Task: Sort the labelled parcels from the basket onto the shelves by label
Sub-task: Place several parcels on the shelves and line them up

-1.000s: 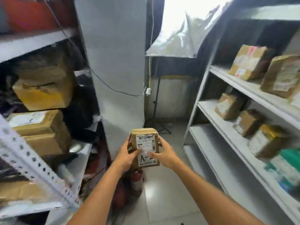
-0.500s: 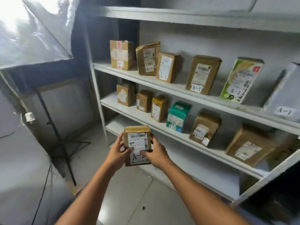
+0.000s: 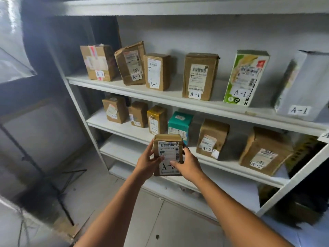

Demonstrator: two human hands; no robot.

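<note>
Your upper shelf (image 3: 170,98) holds six parcels (image 3: 200,75) marked A-1. The shelf below (image 3: 114,127) holds a row of them, most visibly marked A-2. Your left hand (image 3: 146,163) and right hand (image 3: 188,164) grip a small brown parcel (image 3: 168,152) between them, fingers curled round its sides and thumbs on its front. It is upright in the air, in front of the lower row. It carries a white barcode label and an A-2 tag that your right thumb partly covers.

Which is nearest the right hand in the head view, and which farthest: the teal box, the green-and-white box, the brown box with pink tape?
1. Teal box, A-2 shelf, just behind the right hand and its parcel.
2. Green-and-white box, A-1 shelf, up and right.
3. Brown box with pink tape, A-1 shelf, left end.
</note>
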